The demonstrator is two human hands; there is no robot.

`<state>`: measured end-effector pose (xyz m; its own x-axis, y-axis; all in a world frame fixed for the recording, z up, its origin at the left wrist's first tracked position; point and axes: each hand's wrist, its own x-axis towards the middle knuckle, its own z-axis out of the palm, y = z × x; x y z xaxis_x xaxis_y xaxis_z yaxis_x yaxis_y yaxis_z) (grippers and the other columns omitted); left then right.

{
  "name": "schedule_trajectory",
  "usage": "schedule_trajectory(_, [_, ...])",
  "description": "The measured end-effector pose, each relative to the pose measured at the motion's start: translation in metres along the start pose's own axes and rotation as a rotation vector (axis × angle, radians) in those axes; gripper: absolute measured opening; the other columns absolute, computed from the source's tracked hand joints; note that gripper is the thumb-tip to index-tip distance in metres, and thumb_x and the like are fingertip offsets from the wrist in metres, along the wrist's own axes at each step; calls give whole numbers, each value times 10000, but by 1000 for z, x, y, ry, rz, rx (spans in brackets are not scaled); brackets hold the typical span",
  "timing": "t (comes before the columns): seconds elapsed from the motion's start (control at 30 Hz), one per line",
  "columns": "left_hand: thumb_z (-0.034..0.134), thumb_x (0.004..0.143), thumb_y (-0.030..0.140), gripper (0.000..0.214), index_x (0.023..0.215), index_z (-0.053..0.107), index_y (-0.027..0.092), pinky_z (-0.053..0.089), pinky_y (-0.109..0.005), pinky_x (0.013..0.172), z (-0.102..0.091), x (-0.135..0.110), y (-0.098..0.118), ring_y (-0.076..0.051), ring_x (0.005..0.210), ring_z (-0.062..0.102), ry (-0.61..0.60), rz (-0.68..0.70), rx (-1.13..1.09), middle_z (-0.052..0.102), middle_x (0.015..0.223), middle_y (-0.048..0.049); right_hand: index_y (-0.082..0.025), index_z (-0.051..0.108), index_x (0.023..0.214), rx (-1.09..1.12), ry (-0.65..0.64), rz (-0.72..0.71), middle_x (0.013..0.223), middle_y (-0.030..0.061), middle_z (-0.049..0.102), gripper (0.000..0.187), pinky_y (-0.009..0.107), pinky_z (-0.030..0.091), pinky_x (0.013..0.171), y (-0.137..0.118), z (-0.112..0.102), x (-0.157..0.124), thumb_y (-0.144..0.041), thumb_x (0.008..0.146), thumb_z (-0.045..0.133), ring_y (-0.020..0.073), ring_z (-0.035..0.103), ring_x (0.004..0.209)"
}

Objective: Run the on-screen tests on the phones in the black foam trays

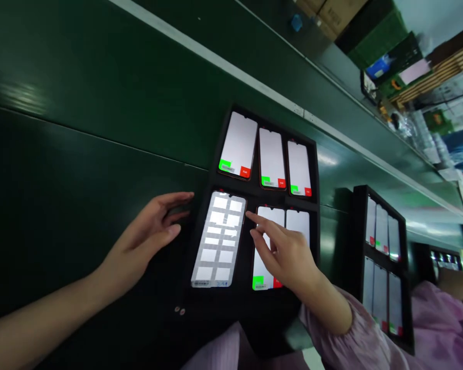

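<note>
A black tray (268,199) holds several lit phones in two rows. The near-left phone (216,256) shows a grid of white blocks on grey. My right hand (287,252) hovers over the near row, its index finger pointing at that phone's upper right edge; whether it touches cannot be seen. Partly under this hand lies a phone (263,264) with a white screen and green and red squares. To the left of the tray, my left hand (154,228) is held with fingers and thumb apart, nothing in it. The back row's left phone (239,141) also shows white with coloured squares.
Another black tray of lit phones (384,216) stands to the right, with a pink sleeve (434,318) of another person near it. A pale strip (216,56) crosses the green work surface (81,61). Crates (378,38) and boxes are at the upper right.
</note>
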<state>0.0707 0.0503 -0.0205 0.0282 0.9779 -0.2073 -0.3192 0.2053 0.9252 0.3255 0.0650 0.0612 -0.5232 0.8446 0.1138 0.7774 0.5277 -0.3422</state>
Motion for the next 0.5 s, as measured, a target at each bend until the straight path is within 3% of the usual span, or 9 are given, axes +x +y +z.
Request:
schedule_trajectory(0.13, [757,834,300,196,1008,822,365,564,-90,766,-6,2,4,-88,868,709,95,-45,-50,759,973,29,-147,690,1141,-62,-9,-38,1008,62,841,259,250,397,449,6,8,17,-243,1085,456,60,498,395])
schedule_trajectory(0.2, [740,819,291,121,909,812,327,518,-102,609,-6,3,5,-73,638,600,108,-81,-100,655,737,36,-159,684,1186,-87,-28,-17,998,54,842,279,253,392,463,7,9,22,-262,1092,442,67,506,404])
schedule_trajectory(0.27, [721,814,293,59,803,778,280,455,-122,516,-5,4,7,-72,531,494,105,-128,-130,531,603,43,-172,684,1199,-106,-50,7,1043,61,840,285,256,401,485,7,9,25,-278,1093,440,77,557,441])
schedule_trajectory(0.37, [707,812,310,214,624,663,217,366,-151,441,-3,5,7,-67,474,392,75,-184,-148,448,556,40,-180,679,1224,-101,-74,0,1047,63,839,298,254,438,527,5,13,29,-286,1092,433,105,664,552])
schedule_trajectory(0.5, [677,826,370,451,488,430,203,254,-202,396,-3,5,4,-72,441,262,15,-226,-162,309,501,55,-168,686,1228,-102,-106,-69,1143,73,824,336,255,464,547,0,23,36,-293,1103,400,102,702,608])
